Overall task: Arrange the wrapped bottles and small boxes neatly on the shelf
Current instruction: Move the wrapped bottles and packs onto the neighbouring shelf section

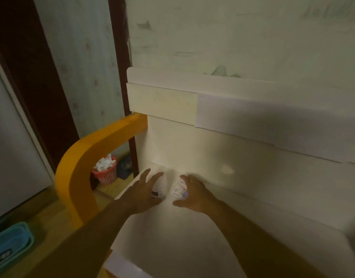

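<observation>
Two hands, left hand point(145, 194) over wrapped bottle point(161, 187), right hand point(193, 194) by small box point(180, 189)

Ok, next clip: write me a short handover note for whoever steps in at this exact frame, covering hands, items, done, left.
Left hand: fingers spread, resting over the wrapped bottle; no firm grip is visible.
Right hand: fingers loosely curved beside the small box, touching or nearly touching it; the frame is too blurred to tell.
Items: bottle and box sit close side by side near the back left corner of the white shelf.
Done: both visible items are on the shelf.
Left: straighten the pair against the back panel; no other bottles or boxes are in view, so look for more.
</observation>
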The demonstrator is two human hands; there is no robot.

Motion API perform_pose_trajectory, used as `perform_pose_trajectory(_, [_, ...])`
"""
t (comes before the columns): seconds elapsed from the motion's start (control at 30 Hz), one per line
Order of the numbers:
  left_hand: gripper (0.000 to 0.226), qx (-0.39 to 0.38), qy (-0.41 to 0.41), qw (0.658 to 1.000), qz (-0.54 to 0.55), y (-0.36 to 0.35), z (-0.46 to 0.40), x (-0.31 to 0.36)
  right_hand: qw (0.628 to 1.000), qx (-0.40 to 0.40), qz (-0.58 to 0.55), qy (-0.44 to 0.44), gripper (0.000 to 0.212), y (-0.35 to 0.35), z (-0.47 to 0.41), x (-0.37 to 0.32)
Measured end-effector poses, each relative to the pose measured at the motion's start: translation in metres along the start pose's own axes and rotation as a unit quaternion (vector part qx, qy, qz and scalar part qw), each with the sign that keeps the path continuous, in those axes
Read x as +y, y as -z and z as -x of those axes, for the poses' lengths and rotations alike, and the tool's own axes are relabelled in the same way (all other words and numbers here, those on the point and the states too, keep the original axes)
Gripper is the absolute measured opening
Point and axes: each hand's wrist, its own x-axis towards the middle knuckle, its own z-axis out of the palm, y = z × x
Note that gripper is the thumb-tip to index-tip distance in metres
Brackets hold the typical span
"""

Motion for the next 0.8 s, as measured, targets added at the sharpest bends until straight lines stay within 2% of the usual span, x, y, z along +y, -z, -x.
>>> perform_pose_trajectory(0.07, [0.078, 0.019, -0.010, 0.995, 0.099, -0.006, -0.013, -0.008, 0.999, 0.020, -0.025, -0.014, 0.099, -0.012, -0.011, -0.004])
perform_pose_trajectory(0.13, [0.072, 0.012, -0.015, 0.982, 0.186, -0.010, -0.021, -0.012, 0.998, 0.044, -0.024, -0.027, 0.086, -0.022, -0.014, -0.007])
perform_pose_trajectory(0.2, [0.064, -0.007, -0.016, 0.976, 0.218, -0.014, -0.024, -0.016, 0.997, 0.066, -0.003, -0.031, 0.077, -0.026, -0.011, -0.009])
perform_pose_trajectory(0.33, [0.065, -0.005, -0.068, 0.983, 0.171, -0.005, -0.027, -0.019, 0.997, 0.057, 0.002, -0.044, 0.087, -0.010, 0.004, -0.017])
perform_pose_trajectory(0.5, [0.073, -0.054, -0.146, 0.967, 0.202, 0.034, -0.041, -0.001, 0.993, 0.071, 0.077, -0.048, 0.091, 0.044, 0.024, -0.020])
perform_pose_trajectory(0.57, [0.078, -0.069, -0.176, 0.965, 0.182, 0.053, -0.047, 0.014, 0.991, 0.076, 0.097, -0.057, 0.091, 0.073, 0.035, -0.019])
perform_pose_trajectory(0.67, [0.081, -0.048, -0.215, 0.962, 0.162, 0.076, -0.058, 0.044, 0.985, 0.107, 0.119, -0.071, 0.088, 0.117, 0.064, -0.013])
perform_pose_trajectory(0.8, [0.073, -0.039, -0.282, 0.950, 0.126, 0.094, -0.057, 0.100, 0.971, 0.145, 0.153, -0.116, 0.090, 0.163, 0.119, 0.008])
